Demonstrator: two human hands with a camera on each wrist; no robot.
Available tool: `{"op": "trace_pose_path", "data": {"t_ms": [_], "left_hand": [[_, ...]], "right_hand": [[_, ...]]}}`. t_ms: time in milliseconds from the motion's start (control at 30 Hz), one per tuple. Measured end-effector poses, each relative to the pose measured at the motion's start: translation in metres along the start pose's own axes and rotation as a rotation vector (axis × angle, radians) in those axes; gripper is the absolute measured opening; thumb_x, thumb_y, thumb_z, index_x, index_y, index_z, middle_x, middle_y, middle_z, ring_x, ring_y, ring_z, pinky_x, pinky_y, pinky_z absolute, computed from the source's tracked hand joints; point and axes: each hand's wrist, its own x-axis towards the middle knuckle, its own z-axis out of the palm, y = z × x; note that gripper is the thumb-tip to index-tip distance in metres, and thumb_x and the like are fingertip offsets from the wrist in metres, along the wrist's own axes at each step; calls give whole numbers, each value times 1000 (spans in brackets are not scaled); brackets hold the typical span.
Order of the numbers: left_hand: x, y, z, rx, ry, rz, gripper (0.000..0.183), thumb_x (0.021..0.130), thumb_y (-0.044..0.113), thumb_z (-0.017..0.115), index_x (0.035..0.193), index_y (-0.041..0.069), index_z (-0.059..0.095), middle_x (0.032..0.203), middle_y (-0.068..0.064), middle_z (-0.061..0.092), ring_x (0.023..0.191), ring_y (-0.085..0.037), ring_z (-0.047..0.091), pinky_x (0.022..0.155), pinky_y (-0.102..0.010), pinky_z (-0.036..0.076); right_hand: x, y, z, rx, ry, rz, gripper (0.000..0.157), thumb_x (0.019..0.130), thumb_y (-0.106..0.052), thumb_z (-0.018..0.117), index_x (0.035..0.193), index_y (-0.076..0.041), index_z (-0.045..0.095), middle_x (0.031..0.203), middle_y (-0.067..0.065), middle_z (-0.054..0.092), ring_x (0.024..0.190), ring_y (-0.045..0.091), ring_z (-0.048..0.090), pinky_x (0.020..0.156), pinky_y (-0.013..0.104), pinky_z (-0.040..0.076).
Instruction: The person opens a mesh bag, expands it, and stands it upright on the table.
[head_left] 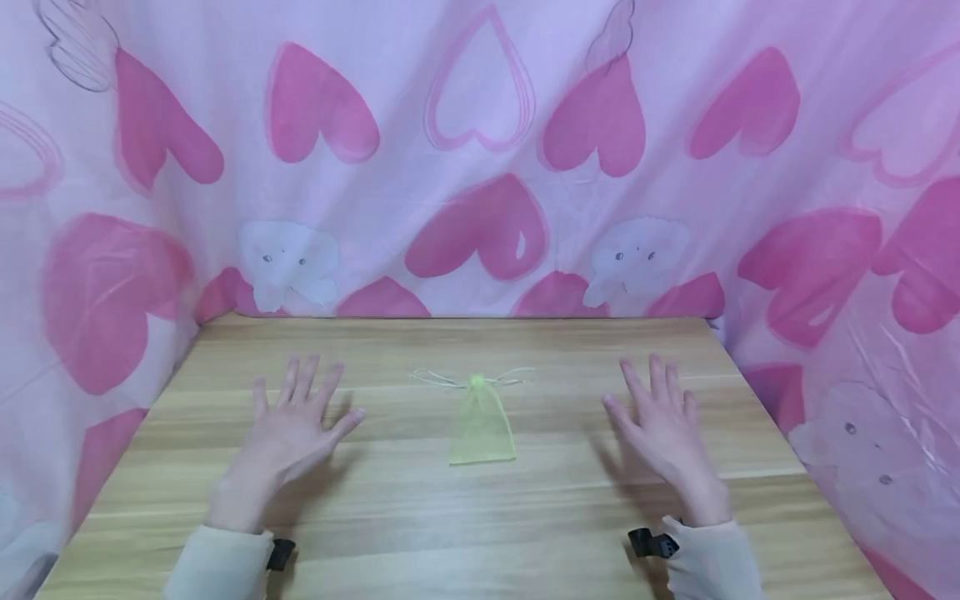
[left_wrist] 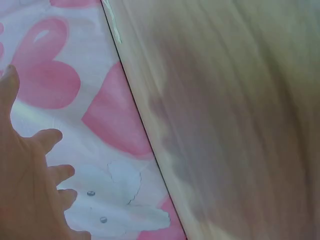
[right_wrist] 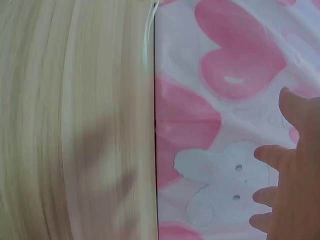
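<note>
A small yellow mesh drawstring pouch (head_left: 482, 425) lies flat on the wooden table, its neck gathered at the far end. Pale drawstrings (head_left: 438, 379) spread out to both sides of the neck. To the left of the pouch, my left hand (head_left: 296, 433) hovers palm down over the table, fingers spread, holding nothing. My right hand (head_left: 663, 425) is on the other side, likewise spread and without anything in it. Both wrist views show fingers stretched apart, and the string ends (right_wrist: 148, 32) appear at the top of the right wrist view.
The light wood-grain table (head_left: 465, 533) ends at a back edge against a pink curtain (head_left: 390, 192) printed with hearts and white animal figures. The curtain also hangs along both sides. A black wrist camera mount (head_left: 652, 543) sits at the right cuff, another (head_left: 281, 554) at the left.
</note>
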Motion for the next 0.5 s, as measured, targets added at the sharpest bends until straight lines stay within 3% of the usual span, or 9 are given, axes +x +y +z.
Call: {"op": "trace_pose_path", "data": {"t_ms": [300,500], "left_hand": [[5,18,19,-41,11,39,79,96,68,34,156,18,23,161,-19,4,146,-41,-1,106,-70,-7],[12,36,24,-94,-25,62,80,95,68,37,156,19,24,161,-17,8,147,-38,0,109,-67,-2]], "right_hand": [[8,-16,12,62,-29,-30,66,103,-51,36,156,-15,23,160,22,-4,145,42,-8,105,72,3],[11,-26,25,82,-50,-41,62,104,-50,34,154,-14,29,160,23,1,145,42,-3,107,70,5]]}}
